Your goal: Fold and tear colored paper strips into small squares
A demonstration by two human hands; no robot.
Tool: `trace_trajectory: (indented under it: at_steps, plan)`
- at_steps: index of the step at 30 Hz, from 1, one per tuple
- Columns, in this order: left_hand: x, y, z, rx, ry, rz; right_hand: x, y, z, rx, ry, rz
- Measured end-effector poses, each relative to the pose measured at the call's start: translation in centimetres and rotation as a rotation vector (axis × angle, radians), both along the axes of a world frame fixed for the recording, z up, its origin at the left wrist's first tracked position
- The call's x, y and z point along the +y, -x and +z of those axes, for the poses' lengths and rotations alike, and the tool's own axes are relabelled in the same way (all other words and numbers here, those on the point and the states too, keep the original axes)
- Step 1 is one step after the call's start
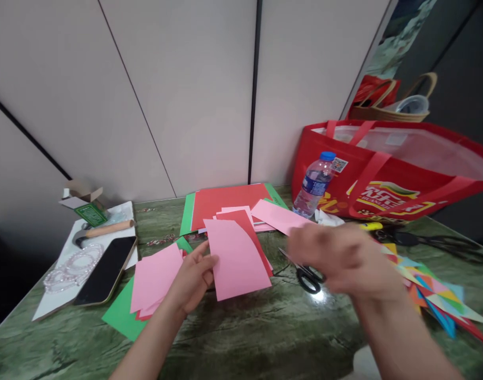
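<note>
My left hand (194, 277) pinches the left edge of a pink sheet of paper (239, 264) between thumb and fingers, holding it up tilted. The sheet's upper right edge is cut in a curve. Behind it shows a red sheet (261, 250). My right hand (324, 256) is raised to the right and smeared by motion, fingers curled. A pink paper strip (279, 215) runs behind it; whether the hand touches the strip is unclear. Scissors with black handles (309, 279) lie on the table just below that hand, their blades pointing up left.
Pink squares (154, 277) lie over green paper (125, 311) at left, near a phone (106, 272), a hammer (107, 229) and beads (73, 269). A water bottle (313, 184) and red bag (403, 179) stand behind. Coloured folded paper pieces (435, 290) lie right.
</note>
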State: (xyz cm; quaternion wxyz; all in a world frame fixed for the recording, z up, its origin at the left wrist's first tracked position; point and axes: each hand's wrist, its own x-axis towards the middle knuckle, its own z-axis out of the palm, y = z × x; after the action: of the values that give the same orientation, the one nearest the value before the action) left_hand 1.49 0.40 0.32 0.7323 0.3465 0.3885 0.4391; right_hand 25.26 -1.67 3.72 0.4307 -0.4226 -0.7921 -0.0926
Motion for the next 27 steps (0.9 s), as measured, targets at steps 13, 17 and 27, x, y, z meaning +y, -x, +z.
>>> trace_trajectory:
  at_steps: [13, 17, 27]
  plan:
    - [0.6, 0.9, -1.1, -0.114, 0.1, -0.067, -2.2, 6.5, -3.4, -0.051, 0.595, 0.464]
    - [0.4, 0.5, -0.8, -0.056, 0.048, -0.079, -2.7, 6.0, -3.2, 0.121, 0.664, 0.459]
    - [-1.6, -0.8, 0.9, 0.086, 0.074, -0.209, -0.9, 4.9, -4.6, 0.318, 0.638, 0.043]
